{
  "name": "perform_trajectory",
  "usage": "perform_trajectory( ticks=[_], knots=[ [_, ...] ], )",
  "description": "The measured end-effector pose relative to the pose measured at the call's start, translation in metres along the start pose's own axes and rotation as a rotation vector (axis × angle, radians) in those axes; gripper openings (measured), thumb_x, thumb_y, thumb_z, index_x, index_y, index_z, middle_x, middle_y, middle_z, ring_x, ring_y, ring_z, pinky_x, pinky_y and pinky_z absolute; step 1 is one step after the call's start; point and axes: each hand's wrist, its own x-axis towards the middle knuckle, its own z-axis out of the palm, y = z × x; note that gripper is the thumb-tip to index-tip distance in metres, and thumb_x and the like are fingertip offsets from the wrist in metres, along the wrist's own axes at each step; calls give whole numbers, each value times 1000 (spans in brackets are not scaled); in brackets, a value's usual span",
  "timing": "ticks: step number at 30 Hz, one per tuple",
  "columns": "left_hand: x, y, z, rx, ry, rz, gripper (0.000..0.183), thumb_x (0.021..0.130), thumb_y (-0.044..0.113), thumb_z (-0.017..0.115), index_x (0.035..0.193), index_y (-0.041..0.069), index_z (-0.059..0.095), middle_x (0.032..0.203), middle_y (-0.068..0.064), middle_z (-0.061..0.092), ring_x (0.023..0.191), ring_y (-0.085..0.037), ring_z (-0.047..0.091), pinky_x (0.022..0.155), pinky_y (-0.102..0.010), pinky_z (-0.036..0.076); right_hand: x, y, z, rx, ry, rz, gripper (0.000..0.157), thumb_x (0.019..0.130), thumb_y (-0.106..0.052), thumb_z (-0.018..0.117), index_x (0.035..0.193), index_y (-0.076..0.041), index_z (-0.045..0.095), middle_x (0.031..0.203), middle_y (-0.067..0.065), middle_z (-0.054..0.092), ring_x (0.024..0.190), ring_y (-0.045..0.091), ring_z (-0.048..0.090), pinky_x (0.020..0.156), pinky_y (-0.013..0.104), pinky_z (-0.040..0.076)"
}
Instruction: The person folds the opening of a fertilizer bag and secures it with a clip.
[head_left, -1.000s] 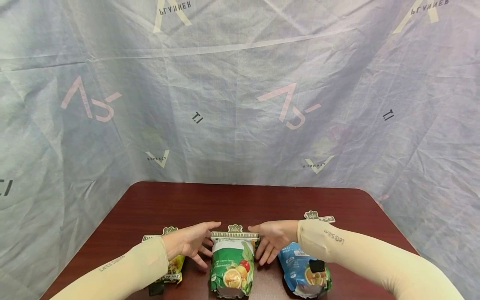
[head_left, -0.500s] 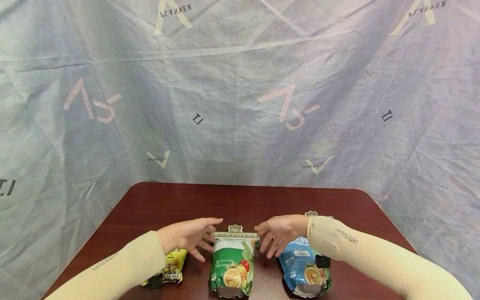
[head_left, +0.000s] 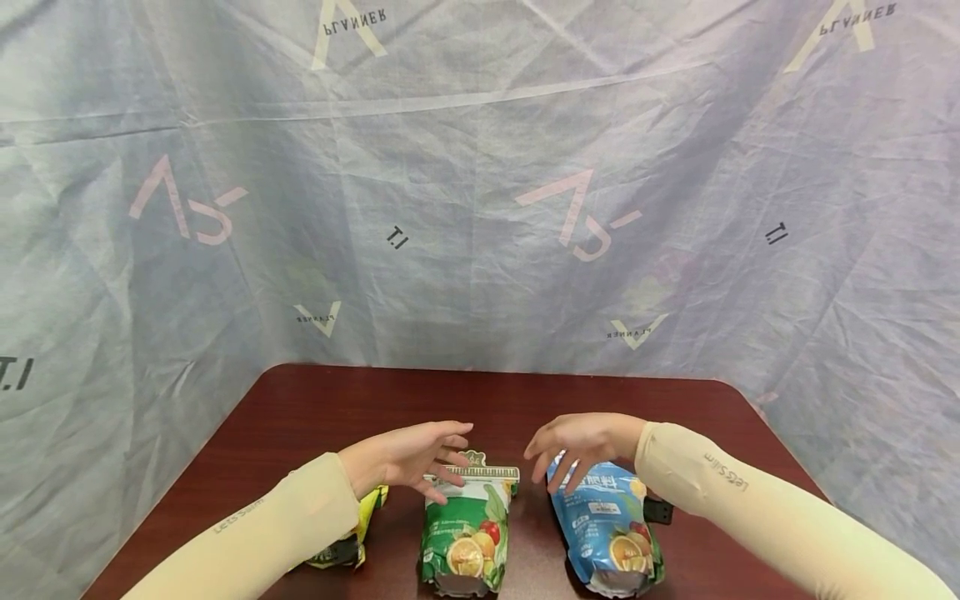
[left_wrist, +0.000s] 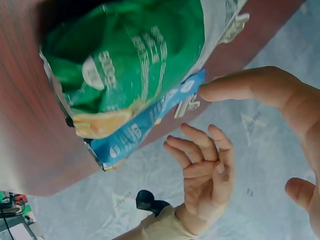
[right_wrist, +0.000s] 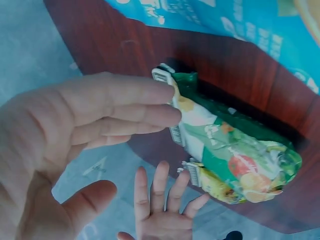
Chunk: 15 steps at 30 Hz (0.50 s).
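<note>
A green pouch (head_left: 461,533) printed with fruit lies in the middle of the table, a keyboard-patterned clip (head_left: 491,473) across its top. My left hand (head_left: 405,457) hovers by the pouch's upper left, fingers spread, partly covering the clip. To the right lies a blue pouch (head_left: 603,525); my right hand (head_left: 588,437) hangs over its top end with fingers loosely bent. Both palms face each other in the wrist views, and neither holds anything. A yellow pouch (head_left: 367,521) at the left is mostly hidden behind my left forearm; its clip (right_wrist: 192,174) shows in the right wrist view.
The dark red table (head_left: 375,400) runs back to a grey printed cloth (head_left: 465,250) that hangs behind and at both sides. A small black device (head_left: 657,510) sits at my right wrist. Some clutter (left_wrist: 17,212) appears beyond the table's edge in the left wrist view.
Both hands have risen, moving away from beside the green pouch's top. My right hand has shifted right, my left slightly right across the clip. The pouches have stayed put.
</note>
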Motion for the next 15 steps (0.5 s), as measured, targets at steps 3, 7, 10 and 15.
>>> perform_trajectory(
  ticks=[3,7,10,15],
  knots=[
    [6,4,7,-22,14,25,80,88,52,49,141,-2,23,134,-24,39,114,-39,48,81,-52,45,-3,-1,-5,-11,10,-13,37,94,-22,47,124,0,49,107,20,62,94,38,60,76,48,49],
    [14,10,17,-50,34,53,77,88,50,50,141,-1,25,130,-20,43,113,-39,48,80,-52,46,-9,-2,-11,-8,32,-21,36,93,-22,48,122,-1,50,106,18,62,95,38,60,76,48,49],
    [20,13,24,-74,51,77,73,89,48,51,140,1,28,129,-18,45,111,-37,50,81,-53,45,-13,-2,-16,12,48,-25,35,93,-22,49,122,-1,51,106,17,62,94,37,60,76,47,49],
    [30,18,35,-113,94,123,66,90,44,50,139,5,32,128,-18,46,105,-34,53,81,-54,45,-16,-1,-23,33,56,-41,38,93,-21,48,123,1,48,110,20,60,94,37,60,76,48,49]
  ],
)
